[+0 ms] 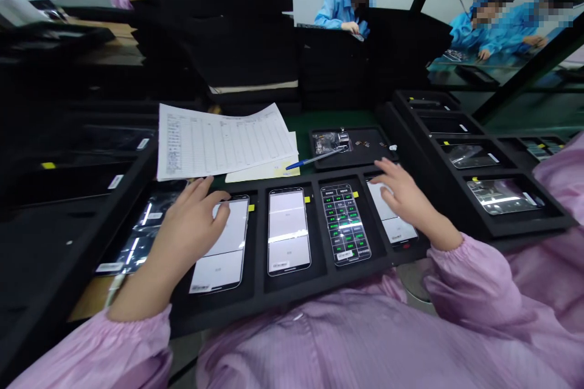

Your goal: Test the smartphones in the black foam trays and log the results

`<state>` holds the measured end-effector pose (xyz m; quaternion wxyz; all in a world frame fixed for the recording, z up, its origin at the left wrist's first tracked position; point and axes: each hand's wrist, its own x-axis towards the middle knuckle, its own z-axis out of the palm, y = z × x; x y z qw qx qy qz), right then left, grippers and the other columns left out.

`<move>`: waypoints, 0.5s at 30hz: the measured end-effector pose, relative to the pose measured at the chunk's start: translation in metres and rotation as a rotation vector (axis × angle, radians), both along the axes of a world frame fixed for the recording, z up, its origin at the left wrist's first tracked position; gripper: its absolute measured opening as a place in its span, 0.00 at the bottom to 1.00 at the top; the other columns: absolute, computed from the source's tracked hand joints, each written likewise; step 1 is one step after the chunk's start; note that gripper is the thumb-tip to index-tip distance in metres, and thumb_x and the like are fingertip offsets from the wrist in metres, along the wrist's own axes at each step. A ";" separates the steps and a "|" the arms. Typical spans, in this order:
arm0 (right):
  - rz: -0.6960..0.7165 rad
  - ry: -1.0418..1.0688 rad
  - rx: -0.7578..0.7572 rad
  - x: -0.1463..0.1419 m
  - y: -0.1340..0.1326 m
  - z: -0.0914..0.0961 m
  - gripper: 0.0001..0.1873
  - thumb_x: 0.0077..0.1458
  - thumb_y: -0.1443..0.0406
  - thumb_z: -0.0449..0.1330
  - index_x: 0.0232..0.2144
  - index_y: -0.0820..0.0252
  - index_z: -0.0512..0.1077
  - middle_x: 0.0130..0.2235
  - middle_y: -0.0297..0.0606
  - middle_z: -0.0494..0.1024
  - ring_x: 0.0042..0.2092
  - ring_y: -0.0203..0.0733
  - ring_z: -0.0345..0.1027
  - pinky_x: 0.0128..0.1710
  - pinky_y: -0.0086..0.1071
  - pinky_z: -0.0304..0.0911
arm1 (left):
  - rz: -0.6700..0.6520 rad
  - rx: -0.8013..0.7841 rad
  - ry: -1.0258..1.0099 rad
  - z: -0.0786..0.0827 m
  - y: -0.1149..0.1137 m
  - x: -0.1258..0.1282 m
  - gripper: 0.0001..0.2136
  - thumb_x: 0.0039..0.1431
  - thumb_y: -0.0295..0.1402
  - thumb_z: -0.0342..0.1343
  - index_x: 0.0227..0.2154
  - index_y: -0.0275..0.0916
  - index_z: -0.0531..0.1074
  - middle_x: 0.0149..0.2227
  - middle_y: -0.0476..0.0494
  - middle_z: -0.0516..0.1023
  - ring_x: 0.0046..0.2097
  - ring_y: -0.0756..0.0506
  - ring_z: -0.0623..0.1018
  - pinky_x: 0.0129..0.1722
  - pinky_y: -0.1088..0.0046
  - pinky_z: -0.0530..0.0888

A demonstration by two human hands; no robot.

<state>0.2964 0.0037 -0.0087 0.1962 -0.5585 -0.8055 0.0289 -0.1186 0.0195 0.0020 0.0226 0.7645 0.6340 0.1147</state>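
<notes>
A black foam tray (258, 237) in front of me holds several smartphones in separate slots. My left hand (194, 216) is over the upper left part of the leftmost smartphone (223, 255), fingers bent and apart. My right hand (404, 197) hovers at the upper part of the rightmost smartphone (396, 228), its fingers spread. Whether the fingertips touch the screens I cannot tell. Both these phones show white split screens. Between them lie another white-screened smartphone (288, 225) and a smartphone with a dark grid of green labels (347, 225).
Behind the tray lie a printed form (223, 140), a blue pen (314, 159) and a small parts tray (356, 161). Phone trays (506, 225) stand at right, more at left. Black stacked trays (237, 36) rise behind. Co-workers in blue (340, 6) sit beyond.
</notes>
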 end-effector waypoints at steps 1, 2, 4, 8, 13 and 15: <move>-0.080 -0.001 -0.009 0.009 0.006 -0.001 0.18 0.58 0.70 0.50 0.44 0.63 0.77 0.63 0.53 0.67 0.68 0.57 0.52 0.65 0.60 0.49 | -0.003 -0.004 0.001 0.000 0.001 0.000 0.26 0.65 0.40 0.35 0.44 0.28 0.75 0.60 0.23 0.68 0.68 0.31 0.59 0.66 0.49 0.58; -0.151 -0.009 -0.027 0.016 0.012 -0.003 0.18 0.59 0.69 0.49 0.44 0.64 0.77 0.62 0.54 0.67 0.68 0.59 0.53 0.64 0.61 0.50 | -0.009 -0.009 0.005 -0.001 0.003 -0.001 0.25 0.65 0.40 0.36 0.42 0.29 0.75 0.59 0.24 0.70 0.68 0.32 0.59 0.66 0.49 0.58; -0.228 -0.020 -0.066 0.025 0.021 -0.009 0.17 0.59 0.68 0.49 0.43 0.64 0.76 0.61 0.55 0.67 0.67 0.61 0.54 0.63 0.64 0.50 | -0.020 -0.021 0.012 -0.003 0.005 -0.002 0.23 0.65 0.39 0.36 0.39 0.31 0.75 0.57 0.25 0.72 0.67 0.33 0.62 0.66 0.49 0.59; -0.235 0.030 -0.036 0.025 0.029 -0.014 0.14 0.61 0.66 0.49 0.36 0.60 0.74 0.58 0.52 0.69 0.64 0.60 0.57 0.64 0.64 0.47 | -0.005 -0.009 0.012 -0.005 0.004 -0.002 0.22 0.65 0.42 0.38 0.38 0.33 0.74 0.59 0.28 0.71 0.66 0.32 0.64 0.64 0.48 0.62; -0.146 0.337 -0.109 0.031 0.000 0.022 0.13 0.62 0.54 0.53 0.38 0.57 0.69 0.46 0.47 0.75 0.50 0.53 0.71 0.53 0.51 0.67 | -0.019 -0.006 -0.003 0.000 0.000 -0.001 0.23 0.66 0.44 0.38 0.35 0.32 0.73 0.60 0.25 0.70 0.68 0.30 0.59 0.66 0.50 0.58; -0.089 0.547 -0.242 0.038 -0.029 0.040 0.18 0.58 0.51 0.61 0.45 0.53 0.66 0.40 0.40 0.77 0.39 0.48 0.74 0.39 0.42 0.73 | -0.015 0.007 -0.073 0.004 -0.002 -0.003 0.20 0.65 0.45 0.40 0.33 0.35 0.71 0.59 0.25 0.70 0.68 0.31 0.59 0.66 0.50 0.57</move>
